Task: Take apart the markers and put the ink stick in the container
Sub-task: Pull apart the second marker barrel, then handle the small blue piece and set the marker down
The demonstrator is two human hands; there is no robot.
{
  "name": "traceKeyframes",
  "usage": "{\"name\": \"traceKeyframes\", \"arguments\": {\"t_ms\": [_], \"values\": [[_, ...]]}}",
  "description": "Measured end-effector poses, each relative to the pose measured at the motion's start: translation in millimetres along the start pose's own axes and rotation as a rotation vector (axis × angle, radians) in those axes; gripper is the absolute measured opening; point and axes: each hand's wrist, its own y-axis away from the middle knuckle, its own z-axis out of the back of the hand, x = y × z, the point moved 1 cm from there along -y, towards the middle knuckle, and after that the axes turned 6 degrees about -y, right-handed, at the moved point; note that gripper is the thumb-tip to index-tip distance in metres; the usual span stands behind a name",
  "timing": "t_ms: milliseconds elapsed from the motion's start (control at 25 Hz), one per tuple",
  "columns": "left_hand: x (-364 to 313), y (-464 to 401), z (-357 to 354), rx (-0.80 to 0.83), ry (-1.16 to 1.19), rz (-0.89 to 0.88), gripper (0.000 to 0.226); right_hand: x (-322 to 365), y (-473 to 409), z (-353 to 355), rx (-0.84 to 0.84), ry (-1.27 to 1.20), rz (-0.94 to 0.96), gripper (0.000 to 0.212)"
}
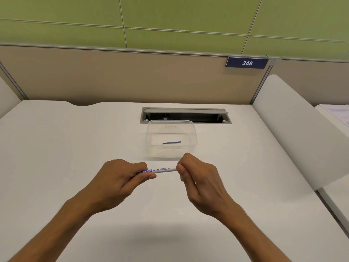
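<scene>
A white whiteboard marker point(162, 170) with blue lettering is held level above the white desk, between both hands. My left hand point(120, 176) is closed around its left end, hiding that end. My right hand point(196, 174) pinches its right end with thumb and fingers, so the tip or cap there is hidden. Just behind the hands stands a clear plastic container point(192, 129). One blue ink stick point(171, 142) lies flat on its bottom.
The white desk point(56, 148) has a grey cable slot point(186, 115) with an open flap behind the container. Beige partition panels close off the back. A white divider point(294, 133) rises on the right, with papers point(340, 114) beyond it.
</scene>
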Motion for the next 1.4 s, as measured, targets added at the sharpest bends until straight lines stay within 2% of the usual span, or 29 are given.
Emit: {"name": "traceKeyframes", "arguments": {"t_ms": [120, 200, 320, 680, 760, 920, 1000, 1160, 1280, 1400], "values": [[-6, 1, 5, -0.088, -0.238, -0.021, 0.045, 0, 0, -6, 0.067, -0.215, -0.240, 0.037], [-8, 1, 7, -0.090, -0.353, -0.032, 0.045, -1, 0, -9, 0.125, -0.403, -0.386, 0.040], [-8, 1, 7, -0.080, -0.410, -0.051, 0.045, -3, 1, -12, 0.148, -0.565, -0.488, 0.039], [2, -2, 6, -0.045, -0.260, 0.027, 0.054, -10, 0, -10, -0.040, -0.651, -0.494, 0.038], [2, -2, 6, -0.036, -0.246, 0.022, 0.054, -10, 2, -10, -0.054, -0.582, -0.427, 0.034], [0, -3, 3, -0.027, -0.208, 0.008, 0.054, -9, 4, -12, -0.006, -0.271, -0.289, 0.031], [-1, -3, 1, -0.037, -0.162, 0.014, 0.047, -8, 3, -14, -0.038, -0.237, -0.263, 0.030], [3, 0, -13, -0.020, 0.104, 0.054, 0.032, -13, 2, -16, -0.201, -0.376, -0.314, 0.021], [5, 0, -33, 0.020, 0.259, 0.056, 0.025, -20, 2, -24, -0.285, -0.496, -0.428, 0.013], [3, -3, -54, -0.010, 0.387, 0.095, 0.014, -23, 2, -38, -0.344, -0.664, -0.557, 0.015]]}}
